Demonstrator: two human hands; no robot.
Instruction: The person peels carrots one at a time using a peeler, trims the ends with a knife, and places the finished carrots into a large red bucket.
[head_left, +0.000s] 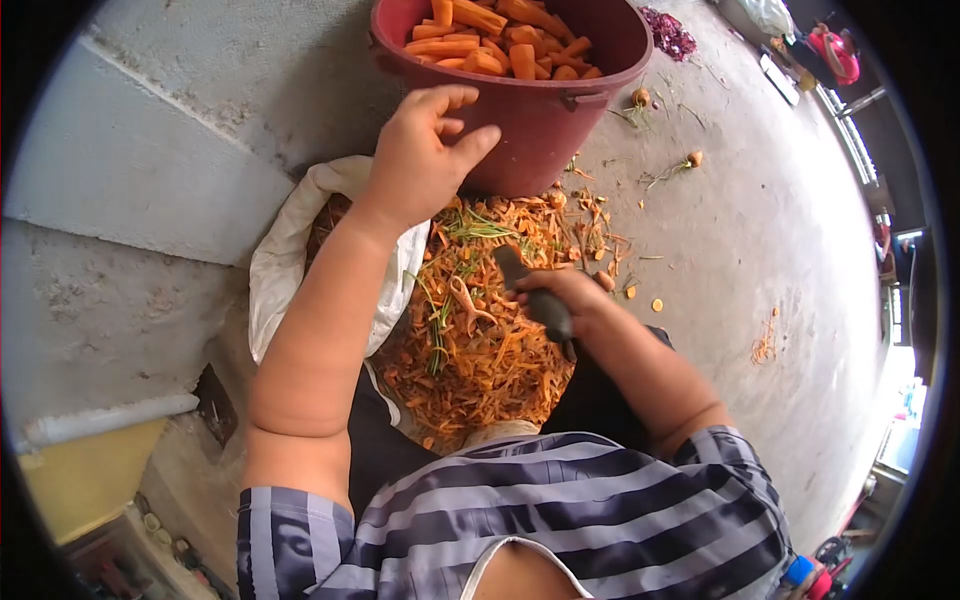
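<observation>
My left hand (425, 150) is raised in front of the red bucket (530, 130), just below its rim. Its fingers are loosely bent and apart, and nothing shows in them. Peeled orange carrots (500, 40) are heaped inside the bucket. My right hand (570, 297) is wrapped round the dark handle of a short, broad-bladed knife (510, 264). The blade is a little blurred and points up and left over a large pile of carrot peelings (500, 365). Among the peelings lie green stems (437, 335) and a forked carrot piece (466, 300).
A white sack (275, 260) lies to the left of the peelings, partly behind my left forearm. Carrot tops (694, 159) and scraps (765, 338) are scattered on the concrete floor (740, 250). Purple-red scraps (668, 33) lie beyond the bucket. A concrete step (130, 160) rises at left.
</observation>
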